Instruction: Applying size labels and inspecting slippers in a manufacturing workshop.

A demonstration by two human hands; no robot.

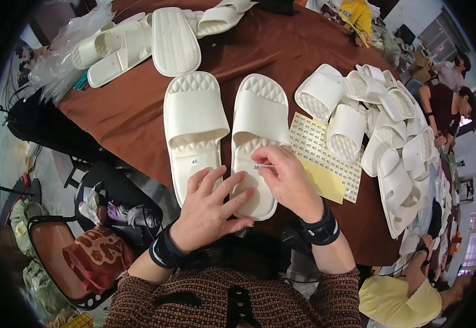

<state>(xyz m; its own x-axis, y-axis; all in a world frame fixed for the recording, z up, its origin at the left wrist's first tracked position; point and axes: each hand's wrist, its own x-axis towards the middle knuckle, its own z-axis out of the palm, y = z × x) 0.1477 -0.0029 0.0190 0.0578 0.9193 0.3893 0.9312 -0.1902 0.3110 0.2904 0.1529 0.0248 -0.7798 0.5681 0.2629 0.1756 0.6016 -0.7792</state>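
Two white slide slippers lie side by side at the table's near edge, toes pointing away: a left slipper and a right slipper. Each has a small printed mark on its insole. My left hand rests with fingers spread across the heels of both. Over the right slipper's insole, my right hand is closed in a pinch beside the mark. A thin pale sliver shows at its fingertips, too small to name. Sheets of small number stickers on yellow backing lie just right of that slipper.
More white slippers are heaped at the right and along the far left, one sole-up slipper among them. A brown cloth covers the table. A chair with a red bag stands at left. Other people are at the right.
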